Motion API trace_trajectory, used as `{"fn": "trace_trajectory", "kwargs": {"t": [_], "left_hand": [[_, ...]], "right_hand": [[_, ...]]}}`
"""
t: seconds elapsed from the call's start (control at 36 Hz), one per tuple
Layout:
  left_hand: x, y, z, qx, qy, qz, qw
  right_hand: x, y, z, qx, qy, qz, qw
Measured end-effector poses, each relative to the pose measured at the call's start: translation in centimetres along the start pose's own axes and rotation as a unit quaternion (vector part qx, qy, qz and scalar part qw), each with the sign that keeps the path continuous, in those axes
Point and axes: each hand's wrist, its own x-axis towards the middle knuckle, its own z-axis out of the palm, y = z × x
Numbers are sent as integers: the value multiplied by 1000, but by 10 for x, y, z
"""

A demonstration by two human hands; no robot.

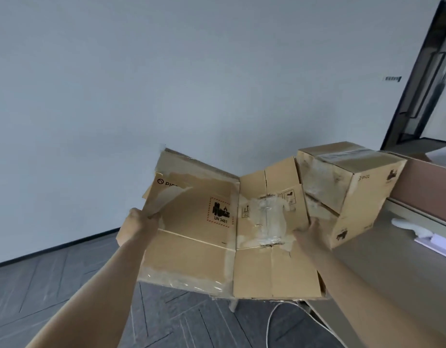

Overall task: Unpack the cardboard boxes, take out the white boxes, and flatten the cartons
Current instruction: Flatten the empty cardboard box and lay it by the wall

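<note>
I hold an opened brown carton (191, 237) up in front of me, half folded along a middle crease, with torn clear tape on its panels and a red UN 3481 label. My left hand (141, 219) grips its left edge beside a peeling strip of tape. At the carton's right edge, my right hand (311, 229) grips the cardboard. Behind it, two sealed brown cartons (362, 187) stand stacked on the desk (382, 247) at the right. No white box is in view.
A pink-brown partition (427, 182) runs along the desk's far side. White papers (432, 239) lie on the desk at the right. A white cable (269, 320) hangs below the desk edge over the dark patterned floor (66, 272). A dark door frame (422, 79) stands at the far right.
</note>
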Motion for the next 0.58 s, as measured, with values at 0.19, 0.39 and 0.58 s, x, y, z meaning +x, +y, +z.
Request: {"fn": "trace_trajectory", "kwargs": {"t": [0.19, 0.39, 0.58], "left_hand": [[106, -19, 3, 8, -5, -21, 1000], [171, -53, -23, 21, 17, -62, 998], [214, -93, -35, 38, 34, -123, 991]], "right_hand": [[65, -53, 98, 10, -13, 7, 1000], [101, -96, 185, 11, -61, 11, 998], [137, -132, 267, -12, -122, -11, 992]]}}
